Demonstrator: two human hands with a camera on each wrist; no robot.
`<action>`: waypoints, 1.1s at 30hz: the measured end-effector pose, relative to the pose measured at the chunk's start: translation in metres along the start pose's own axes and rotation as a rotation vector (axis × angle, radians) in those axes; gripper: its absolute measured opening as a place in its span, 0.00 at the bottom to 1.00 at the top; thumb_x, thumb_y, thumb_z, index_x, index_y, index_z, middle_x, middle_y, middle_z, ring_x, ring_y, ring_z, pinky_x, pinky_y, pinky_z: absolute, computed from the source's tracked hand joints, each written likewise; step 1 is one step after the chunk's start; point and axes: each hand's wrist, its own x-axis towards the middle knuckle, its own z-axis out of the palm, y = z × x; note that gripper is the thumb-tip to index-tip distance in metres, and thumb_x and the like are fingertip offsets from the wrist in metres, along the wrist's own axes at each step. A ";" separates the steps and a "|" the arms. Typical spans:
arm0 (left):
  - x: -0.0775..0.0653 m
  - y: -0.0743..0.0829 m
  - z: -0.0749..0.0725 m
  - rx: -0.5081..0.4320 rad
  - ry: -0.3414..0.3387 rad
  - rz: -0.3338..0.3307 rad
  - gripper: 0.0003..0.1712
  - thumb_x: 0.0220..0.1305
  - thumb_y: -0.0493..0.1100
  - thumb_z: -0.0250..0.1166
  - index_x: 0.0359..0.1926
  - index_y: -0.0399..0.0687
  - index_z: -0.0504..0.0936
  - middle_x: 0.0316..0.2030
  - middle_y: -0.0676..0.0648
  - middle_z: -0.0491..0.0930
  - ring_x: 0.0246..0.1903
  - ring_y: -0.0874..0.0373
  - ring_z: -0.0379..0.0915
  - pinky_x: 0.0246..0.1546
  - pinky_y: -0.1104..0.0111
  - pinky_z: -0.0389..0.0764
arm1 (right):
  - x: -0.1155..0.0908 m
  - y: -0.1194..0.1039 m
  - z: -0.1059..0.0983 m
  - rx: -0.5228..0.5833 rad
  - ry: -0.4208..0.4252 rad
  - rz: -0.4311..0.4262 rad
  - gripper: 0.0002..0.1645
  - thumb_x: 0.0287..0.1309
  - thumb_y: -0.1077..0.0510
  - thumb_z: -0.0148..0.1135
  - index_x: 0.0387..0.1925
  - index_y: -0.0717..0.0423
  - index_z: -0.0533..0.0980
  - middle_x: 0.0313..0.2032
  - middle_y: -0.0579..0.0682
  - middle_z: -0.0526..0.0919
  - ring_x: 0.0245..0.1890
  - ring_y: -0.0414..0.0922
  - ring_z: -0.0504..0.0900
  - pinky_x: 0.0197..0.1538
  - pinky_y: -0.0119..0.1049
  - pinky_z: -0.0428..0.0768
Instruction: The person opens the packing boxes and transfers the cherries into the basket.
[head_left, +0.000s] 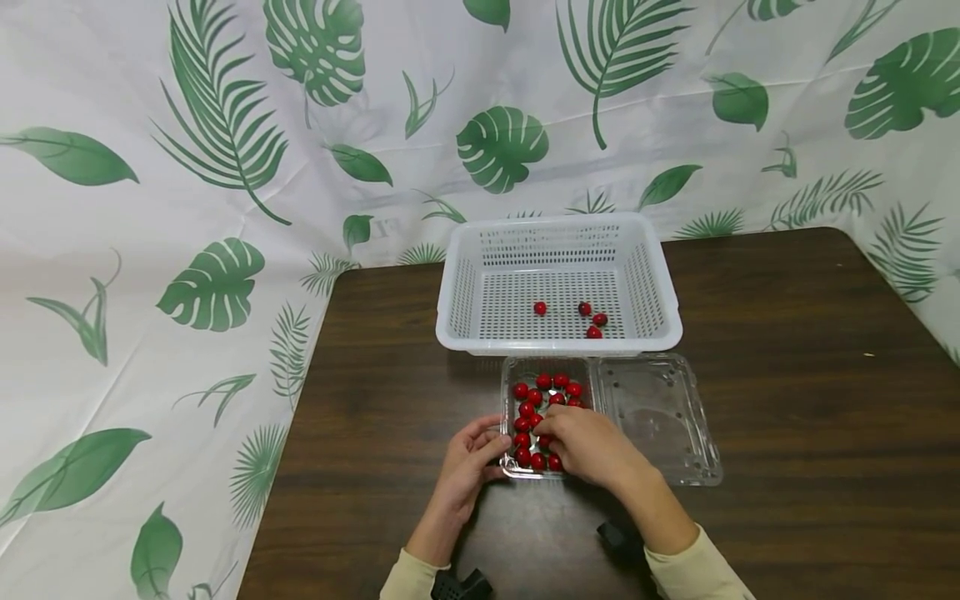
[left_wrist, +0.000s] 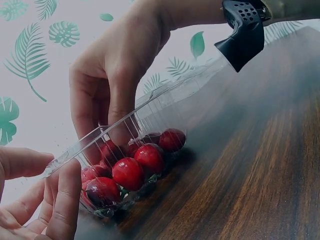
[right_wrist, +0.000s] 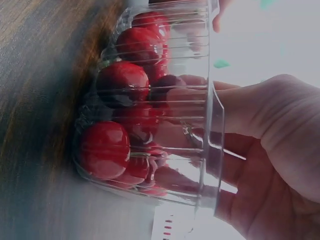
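A clear plastic clamshell container (head_left: 510,468) lies on the table with its lid (head_left: 660,417) folded out to the right. Several shiny red cherries (head_left: 522,457) with bits of green stem sit in it. My left hand (head_left: 467,460) pinches the container's left rim between thumb and fingers. From above, my right hand (head_left: 592,446) reaches into the container. Its thumb and fingers point down and close around a cherry among the others, seen through the clear wall in the right wrist view, where a dark cherry (right_wrist: 165,86) lies right at the thumb.
Behind the container stands a white perforated basket (head_left: 558,343) with several more cherries (head_left: 594,332) on its floor. The dark wooden table (head_left: 795,367) extends to both sides. A leaf-patterned cloth (head_left: 420,167) hangs behind and along the left.
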 end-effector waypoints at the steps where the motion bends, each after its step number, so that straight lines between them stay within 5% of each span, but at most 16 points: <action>1: 0.000 0.000 0.000 -0.001 -0.001 -0.001 0.24 0.64 0.32 0.63 0.60 0.30 0.71 0.33 0.50 0.78 0.33 0.60 0.75 0.23 0.72 0.81 | 0.000 0.000 -0.001 0.006 0.004 -0.004 0.10 0.50 0.66 0.71 0.37 0.54 0.86 0.32 0.43 0.79 0.33 0.43 0.81 0.36 0.41 0.82; 12: -0.001 0.000 -0.001 0.017 -0.008 -0.002 0.25 0.64 0.33 0.64 0.60 0.30 0.70 0.36 0.49 0.78 0.33 0.60 0.74 0.23 0.72 0.81 | -0.002 0.000 -0.017 0.050 0.050 -0.062 0.12 0.54 0.64 0.71 0.42 0.54 0.85 0.37 0.43 0.81 0.37 0.40 0.80 0.42 0.39 0.83; 18: -0.001 0.000 0.000 0.012 -0.009 0.008 0.25 0.64 0.32 0.63 0.61 0.29 0.70 0.35 0.49 0.79 0.33 0.61 0.75 0.23 0.73 0.81 | -0.001 0.003 -0.039 0.020 0.113 -0.088 0.13 0.54 0.66 0.70 0.43 0.55 0.84 0.38 0.44 0.81 0.35 0.40 0.80 0.37 0.37 0.82; 28: 0.000 0.000 0.000 0.002 -0.002 0.004 0.26 0.63 0.32 0.65 0.60 0.30 0.71 0.34 0.50 0.78 0.31 0.61 0.75 0.23 0.72 0.82 | 0.000 0.033 -0.078 0.009 0.269 -0.087 0.17 0.53 0.64 0.72 0.47 0.57 0.83 0.42 0.48 0.82 0.39 0.44 0.81 0.42 0.43 0.83; 33: 0.000 -0.001 0.000 -0.010 -0.006 0.001 0.27 0.62 0.33 0.66 0.60 0.30 0.70 0.33 0.49 0.77 0.30 0.61 0.74 0.23 0.71 0.82 | -0.002 0.054 -0.098 0.038 0.343 -0.014 0.20 0.51 0.67 0.72 0.48 0.57 0.83 0.43 0.51 0.83 0.38 0.49 0.81 0.41 0.49 0.84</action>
